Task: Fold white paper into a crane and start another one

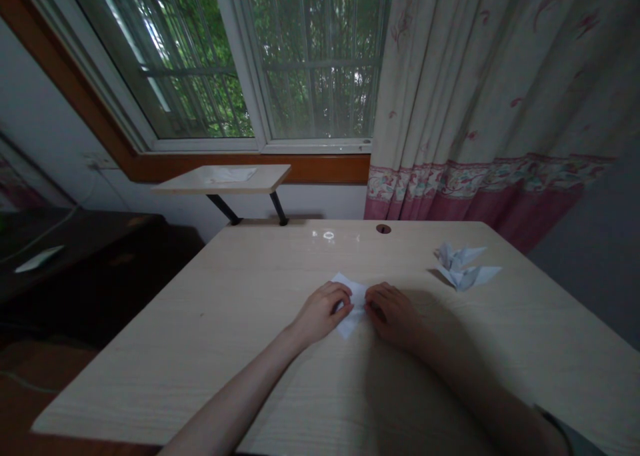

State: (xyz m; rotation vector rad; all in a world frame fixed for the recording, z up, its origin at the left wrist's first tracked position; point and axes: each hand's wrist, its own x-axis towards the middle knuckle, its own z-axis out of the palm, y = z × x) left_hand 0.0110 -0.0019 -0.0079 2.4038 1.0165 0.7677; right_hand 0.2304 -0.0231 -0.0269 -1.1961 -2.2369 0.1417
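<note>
A small white folded paper (354,301) lies on the light wooden desk (240,323), near its middle. My left hand (323,313) rests on the paper's left side with fingers curled and pressed on it. My right hand (393,313) presses the paper's right edge, fingers curled too. The middle of the paper shows between the two hands; the parts under the fingers are hidden. Two finished white paper cranes (463,267) sit on the desk to the right, apart from both hands.
A small raised shelf (225,178) stands at the desk's back edge under the window. A cable hole (383,229) is in the desk top. A patterned curtain (480,109) hangs at right. A dark low cabinet (75,263) stands at left.
</note>
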